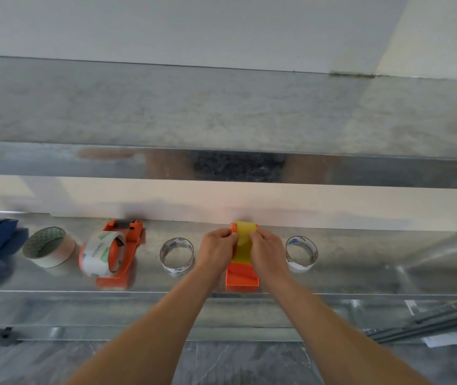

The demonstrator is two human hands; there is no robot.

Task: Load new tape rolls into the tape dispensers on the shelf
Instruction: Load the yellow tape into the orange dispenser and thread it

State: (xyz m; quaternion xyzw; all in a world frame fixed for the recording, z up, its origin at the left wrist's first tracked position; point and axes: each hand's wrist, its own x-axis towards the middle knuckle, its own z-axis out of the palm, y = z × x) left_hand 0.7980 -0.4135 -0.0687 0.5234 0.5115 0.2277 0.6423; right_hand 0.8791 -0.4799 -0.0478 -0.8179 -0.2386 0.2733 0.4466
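1. Tape, yellow, is sitting on the orange dispenser on the shelf, between both hands.
2. Left hand is pinching its left edge.
3. Right hand is pinching its right edge.

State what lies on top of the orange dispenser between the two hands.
A yellow tape lies along the top of the orange dispenser, pinched by the left hand and right hand. The hands cover its sides; what is under the tape is hidden.
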